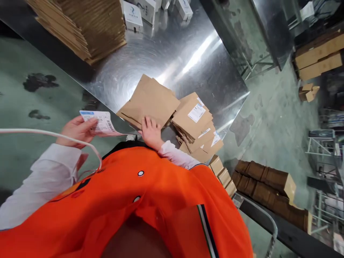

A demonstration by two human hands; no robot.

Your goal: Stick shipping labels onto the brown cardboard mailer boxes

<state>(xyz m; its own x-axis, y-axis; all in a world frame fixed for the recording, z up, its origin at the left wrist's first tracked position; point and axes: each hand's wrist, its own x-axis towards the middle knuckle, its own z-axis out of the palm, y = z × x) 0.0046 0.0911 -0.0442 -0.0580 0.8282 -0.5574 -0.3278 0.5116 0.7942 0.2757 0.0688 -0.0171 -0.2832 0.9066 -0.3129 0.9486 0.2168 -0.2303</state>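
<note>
Between the thumb and fingers of my left hand (pixel 77 131) is a printed shipping label (pixel 98 122) with a barcode, at the left in front of my body. Its strip trails right toward my waist. My right hand (pixel 152 133) lies with fingers spread on the near edge of a flat brown cardboard piece (pixel 153 98), which rests on others on the metal table. Just right of it, a fanned stack of flat cardboard (pixel 192 116) carries white labels (pixel 196 113). The cardboard edge partly hides what is under my right palm.
A tall pile of flattened cardboard (pixel 99 28) stands at the table's (pixel 209 75) upper left. White small boxes (pixel 133 17) sit beside it. Brown cartons (pixel 268 179) line a cart at lower right. A white cable (pixel 48 132) crosses over my left wrist.
</note>
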